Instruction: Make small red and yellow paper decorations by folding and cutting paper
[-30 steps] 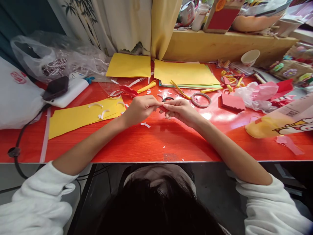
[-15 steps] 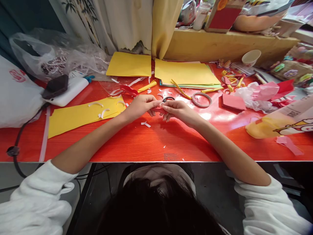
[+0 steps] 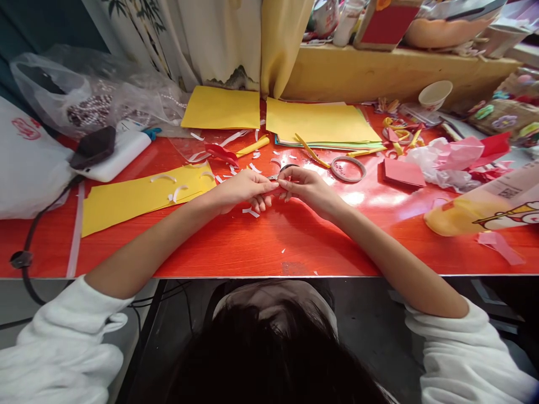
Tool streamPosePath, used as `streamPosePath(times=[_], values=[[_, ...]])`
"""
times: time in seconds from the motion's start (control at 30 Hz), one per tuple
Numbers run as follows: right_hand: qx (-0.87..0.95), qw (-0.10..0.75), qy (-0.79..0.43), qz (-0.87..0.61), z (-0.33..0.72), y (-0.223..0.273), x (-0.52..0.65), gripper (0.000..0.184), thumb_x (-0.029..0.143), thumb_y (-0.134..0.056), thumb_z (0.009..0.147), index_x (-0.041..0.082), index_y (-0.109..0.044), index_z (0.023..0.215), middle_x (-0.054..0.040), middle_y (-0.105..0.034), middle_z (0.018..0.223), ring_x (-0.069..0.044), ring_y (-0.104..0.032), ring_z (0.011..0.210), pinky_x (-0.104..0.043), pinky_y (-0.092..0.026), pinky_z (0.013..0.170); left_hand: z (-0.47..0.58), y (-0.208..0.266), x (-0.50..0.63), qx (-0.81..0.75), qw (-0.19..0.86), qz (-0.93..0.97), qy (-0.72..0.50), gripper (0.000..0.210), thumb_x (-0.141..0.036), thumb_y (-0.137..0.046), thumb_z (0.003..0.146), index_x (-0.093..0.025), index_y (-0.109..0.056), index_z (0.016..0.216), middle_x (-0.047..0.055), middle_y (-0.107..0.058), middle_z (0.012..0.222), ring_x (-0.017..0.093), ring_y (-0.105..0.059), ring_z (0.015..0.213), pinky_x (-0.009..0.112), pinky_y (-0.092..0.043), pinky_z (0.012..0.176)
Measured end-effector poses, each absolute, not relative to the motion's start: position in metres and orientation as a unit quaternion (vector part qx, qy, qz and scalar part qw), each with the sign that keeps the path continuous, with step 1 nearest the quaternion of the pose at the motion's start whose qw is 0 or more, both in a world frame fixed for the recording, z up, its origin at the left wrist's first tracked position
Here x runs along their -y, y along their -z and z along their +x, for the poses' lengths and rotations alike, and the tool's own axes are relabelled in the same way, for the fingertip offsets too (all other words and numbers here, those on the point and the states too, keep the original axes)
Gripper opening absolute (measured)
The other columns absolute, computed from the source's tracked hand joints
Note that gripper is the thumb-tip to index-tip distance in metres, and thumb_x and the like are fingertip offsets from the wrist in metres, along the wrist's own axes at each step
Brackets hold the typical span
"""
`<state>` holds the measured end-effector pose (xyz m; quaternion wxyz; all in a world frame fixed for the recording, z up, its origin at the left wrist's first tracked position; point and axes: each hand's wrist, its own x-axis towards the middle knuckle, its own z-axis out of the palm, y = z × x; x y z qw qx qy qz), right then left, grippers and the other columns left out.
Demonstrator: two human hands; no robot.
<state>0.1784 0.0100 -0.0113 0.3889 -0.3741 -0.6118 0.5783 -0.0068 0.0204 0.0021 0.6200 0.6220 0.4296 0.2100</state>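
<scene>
Over the middle of the red table, my left hand point(image 3: 245, 189) and my right hand point(image 3: 309, 189) meet fingertip to fingertip. Both have their fingers pinched on a small red piece point(image 3: 278, 192) that looks like folded paper; my fingers hide most of it. Just behind the fingertips lie scissors point(image 3: 289, 166) with a black handle, partly covered by my hands. White paper scraps point(image 3: 251, 212) are scattered below and behind my left hand. Past that hand are a red strip point(image 3: 222, 152) and a rolled yellow piece point(image 3: 252, 146).
Yellow sheets point(image 3: 322, 123) are stacked at the back; yellow strips point(image 3: 143, 193) lie left. A tape roll point(image 3: 348, 169), red paper squares point(image 3: 403, 173), crumpled tissue point(image 3: 446, 160) and a tilted drink cup point(image 3: 484, 207) are on the right. A phone point(image 3: 95, 148) rests at the left.
My left hand has shifted slightly down and its lower fingers now show more. Less of the red piece is visible between my fingertips, and white scraps show behind my left hand.
</scene>
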Motion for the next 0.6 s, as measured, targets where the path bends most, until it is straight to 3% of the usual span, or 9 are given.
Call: streamPosePath(times=[0.33, 0.6], values=[[0.556, 0.399, -0.608, -0.403, 0.175, 0.022, -0.013, 0.022, 0.031, -0.072, 0.075, 0.014, -0.059, 0.077, 0.0009, -0.059, 0.067, -0.007, -0.054, 0.057, -0.019, -0.047, 0.056, 0.001, 0.002, -0.013, -0.453, 0.582, 0.642, -0.21, 0.026, -0.023, -0.047, 0.09, -0.011, -0.053, 0.067, -0.001, -0.054, 0.055, 0.004, -0.049, 0.039, 0.014, -0.033, 0.034], [0.549, 0.402, -0.597, -0.426, 0.173, 0.021, -0.013, 0.015, 0.022, -0.068, 0.08, 0.013, -0.059, 0.072, 0.0012, -0.06, 0.059, -0.006, -0.054, 0.05, -0.016, -0.044, 0.049, 0.005, 0.001, -0.011, -0.466, 0.535, 0.674, -0.208, 0.025, -0.022, -0.043, 0.09, -0.014, -0.049, 0.067, -0.004, -0.048, 0.054, 0.002, -0.042, 0.036, 0.014, -0.032, 0.034]])
